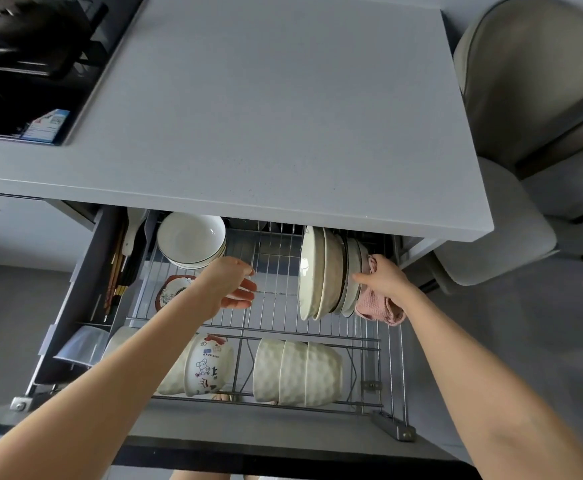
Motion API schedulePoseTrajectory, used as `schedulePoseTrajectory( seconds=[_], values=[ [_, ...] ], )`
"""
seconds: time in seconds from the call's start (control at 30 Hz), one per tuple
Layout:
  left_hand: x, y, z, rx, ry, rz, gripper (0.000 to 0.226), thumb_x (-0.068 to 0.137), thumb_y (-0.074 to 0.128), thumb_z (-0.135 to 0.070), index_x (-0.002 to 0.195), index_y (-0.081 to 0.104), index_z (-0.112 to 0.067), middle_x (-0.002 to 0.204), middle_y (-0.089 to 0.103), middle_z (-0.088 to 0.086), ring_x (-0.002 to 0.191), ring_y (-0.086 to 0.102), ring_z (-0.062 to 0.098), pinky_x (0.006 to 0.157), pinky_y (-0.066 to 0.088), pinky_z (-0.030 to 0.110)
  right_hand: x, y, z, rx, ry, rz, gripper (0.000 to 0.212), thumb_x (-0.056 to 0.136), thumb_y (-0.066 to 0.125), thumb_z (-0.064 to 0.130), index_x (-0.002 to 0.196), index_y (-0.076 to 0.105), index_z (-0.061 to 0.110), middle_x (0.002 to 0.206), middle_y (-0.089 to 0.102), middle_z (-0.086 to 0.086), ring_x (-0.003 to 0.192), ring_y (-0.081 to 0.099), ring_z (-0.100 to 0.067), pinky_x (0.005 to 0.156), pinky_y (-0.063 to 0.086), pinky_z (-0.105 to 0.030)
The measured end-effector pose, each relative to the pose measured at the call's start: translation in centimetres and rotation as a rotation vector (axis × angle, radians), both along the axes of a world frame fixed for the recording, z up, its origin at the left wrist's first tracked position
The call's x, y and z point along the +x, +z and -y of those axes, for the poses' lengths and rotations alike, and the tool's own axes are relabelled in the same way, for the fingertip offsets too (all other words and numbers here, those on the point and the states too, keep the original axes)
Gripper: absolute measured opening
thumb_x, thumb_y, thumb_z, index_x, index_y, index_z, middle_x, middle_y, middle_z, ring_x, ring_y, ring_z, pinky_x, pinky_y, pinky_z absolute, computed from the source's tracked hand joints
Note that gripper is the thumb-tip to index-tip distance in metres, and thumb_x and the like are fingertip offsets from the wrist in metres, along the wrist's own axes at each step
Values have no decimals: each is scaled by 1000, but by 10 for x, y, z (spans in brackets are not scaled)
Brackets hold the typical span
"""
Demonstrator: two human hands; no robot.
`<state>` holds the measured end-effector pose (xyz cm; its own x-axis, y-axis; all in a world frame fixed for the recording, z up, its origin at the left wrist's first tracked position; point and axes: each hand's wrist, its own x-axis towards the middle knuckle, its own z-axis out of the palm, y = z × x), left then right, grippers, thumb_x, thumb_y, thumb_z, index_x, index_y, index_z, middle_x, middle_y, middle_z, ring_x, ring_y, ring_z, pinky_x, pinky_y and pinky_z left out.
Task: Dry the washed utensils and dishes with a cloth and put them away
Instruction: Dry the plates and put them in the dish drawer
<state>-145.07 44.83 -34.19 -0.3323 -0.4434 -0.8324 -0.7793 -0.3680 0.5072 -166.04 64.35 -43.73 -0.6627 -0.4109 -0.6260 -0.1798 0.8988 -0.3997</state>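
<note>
I have my right hand (pixel 383 277) at the right end of the row of plates (pixel 328 271) standing in the pulled-out wire drawer rack (pixel 276 327), under the counter (pixel 283 116); its fingers hold the pink cloth (pixel 378 306) and press the last plate into its slot. My left hand (pixel 234 284) hovers above the bare wires with fingers open, holding nothing. To do this well I think I should keep the plate upright between the wires, let go slowly, and keep the cloth out of the slot. I count about six standing plates, three dimpled bowls (pixel 297 372) lying nested at the front, one cartoon bowl (pixel 208 365), and a stack of white bowls (pixel 191 239) at the back.
</note>
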Motion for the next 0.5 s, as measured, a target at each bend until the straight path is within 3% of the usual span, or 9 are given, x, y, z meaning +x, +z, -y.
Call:
schedulePoseTrajectory(
  seconds=[0.1,0.27,0.5],
  values=[
    [2,-1,0,6,-1,9,14,98,46,-12,105,55,-4,87,64,13,74,63,24,64,54,31,1,2,3,24,50,-30,78,87,61,46,146,27,7,148,40,-11,131,43,-29,104,38,-38],
    [12,7,1,14,14,17,17,98,46,-13,108,55,-3,95,64,16,80,63,26,70,55,33,27,30,2,92,91,-224,77,85,62,49,144,32,11,137,53,-10,119,54,-30,89,48,-36],
    [58,50,-3,36,88,-74,19,99,45,-14,106,58,-3,89,65,14,77,64,24,62,56,30,110,145,15,-158,310,-236,90,78,67,52,149,22,20,137,54,-3,115,58,-21,87,46,-28]
  ],
)
